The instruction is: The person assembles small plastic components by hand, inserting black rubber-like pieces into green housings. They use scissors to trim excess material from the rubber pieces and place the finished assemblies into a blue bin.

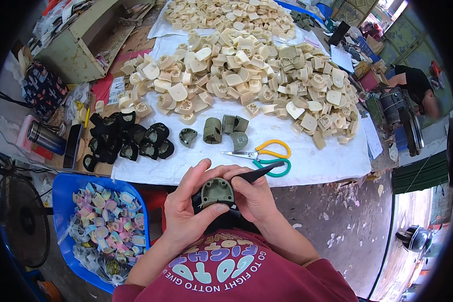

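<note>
Just in front of my body, my left hand (187, 200) grips a hollow olive-green moulded part (217, 191) from its left side. The part has a rounded top edge, small holes near its corners and an open cavity facing up. My right hand (255, 200) pinches a black flat strip (260, 172) at the part's right side; the strip's tip sticks out to the upper right. More black material shows along the part's lower edge, partly hidden by my fingers. Scissors (267, 155) with yellow and green handles lie beyond my right hand, beside several loose olive-green parts (213, 132).
Black-covered parts (128, 136) are heaped at left. A large pile of cream moulded parts (236, 75) spreads over the white-covered table (307, 168). At lower left stands a blue bin (146, 214) of pastel pieces. A steel flask (45, 137) and phone (73, 146) stand nearby. Another person (412, 80) is at far right.
</note>
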`<state>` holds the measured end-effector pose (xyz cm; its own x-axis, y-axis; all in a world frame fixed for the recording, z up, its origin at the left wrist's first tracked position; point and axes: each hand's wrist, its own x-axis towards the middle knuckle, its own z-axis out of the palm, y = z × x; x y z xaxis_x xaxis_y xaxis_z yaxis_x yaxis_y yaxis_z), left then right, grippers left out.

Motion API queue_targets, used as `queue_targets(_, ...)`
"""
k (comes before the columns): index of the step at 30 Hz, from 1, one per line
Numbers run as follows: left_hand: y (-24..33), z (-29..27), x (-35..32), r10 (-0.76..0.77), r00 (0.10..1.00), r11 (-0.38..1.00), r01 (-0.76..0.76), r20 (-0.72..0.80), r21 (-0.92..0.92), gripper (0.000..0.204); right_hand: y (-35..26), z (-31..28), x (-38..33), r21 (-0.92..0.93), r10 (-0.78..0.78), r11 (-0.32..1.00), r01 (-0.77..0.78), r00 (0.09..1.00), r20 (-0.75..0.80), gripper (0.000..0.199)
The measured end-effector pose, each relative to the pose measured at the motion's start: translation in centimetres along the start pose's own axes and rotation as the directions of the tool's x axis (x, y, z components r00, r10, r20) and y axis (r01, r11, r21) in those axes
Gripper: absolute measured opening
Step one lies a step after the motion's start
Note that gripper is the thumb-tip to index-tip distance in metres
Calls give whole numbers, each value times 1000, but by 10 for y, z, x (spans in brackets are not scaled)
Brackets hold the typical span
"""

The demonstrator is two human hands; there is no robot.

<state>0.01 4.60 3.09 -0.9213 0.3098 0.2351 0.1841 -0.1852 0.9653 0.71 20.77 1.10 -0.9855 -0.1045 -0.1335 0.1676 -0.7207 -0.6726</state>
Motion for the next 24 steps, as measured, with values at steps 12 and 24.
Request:
queue_targets(12, -9, -11, 7, -148, 976, 952, 185, -160, 245, 59, 10, 14, 3, -523, -375, 802, 289, 925, -64, 14)
queue_targets(24, -4, -20, 8, -9, 992, 984, -14, 129, 179, 64, -25, -1, 7, -257, 93, 960, -110, 993, -75, 14)
